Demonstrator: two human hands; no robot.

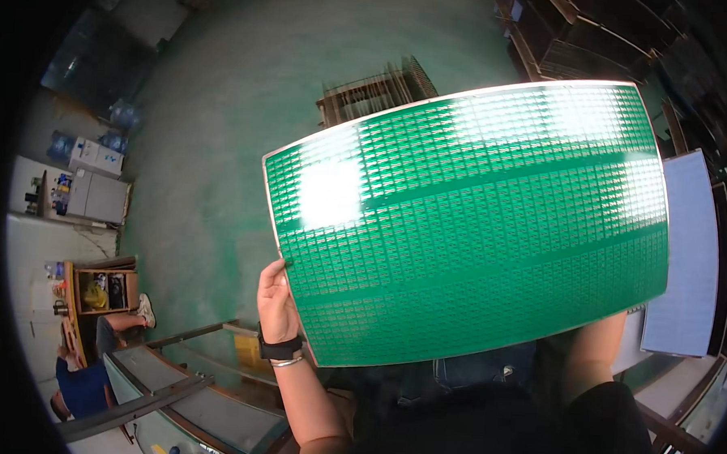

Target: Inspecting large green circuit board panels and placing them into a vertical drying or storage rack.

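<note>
I've got the big green rectangular circuit panel (469, 223) up in front of me, tilted, its left corner lower and its far right corner raised, bright lamp glare sitting on its glossy gridded face. My left hand (276, 304) is on the panel's lower-left edge, fingers curled round behind it, thumb on the rim — a firm grip on the panel. On that wrist, just below the panel's corner, sits a black wristband (279, 349) with a thin silver bangle (287, 362) against it. My right hand is tucked behind the panel's lower-right edge; only the forearm (593, 355) shows coming up to it, so I can't tell how those fingers are set.

Behind the panel, the green floor (221, 140) spreads out, with a wooden rack of upright boards (369, 93) just above the panel's top edge. To the right of the panel, a pale blue-grey sheet (687, 249) lies flat. Lower left of the panel, a grey metal-framed worktop (178, 389), and further left another person in blue (85, 385) sits by a small wooden cabinet (101, 290).
</note>
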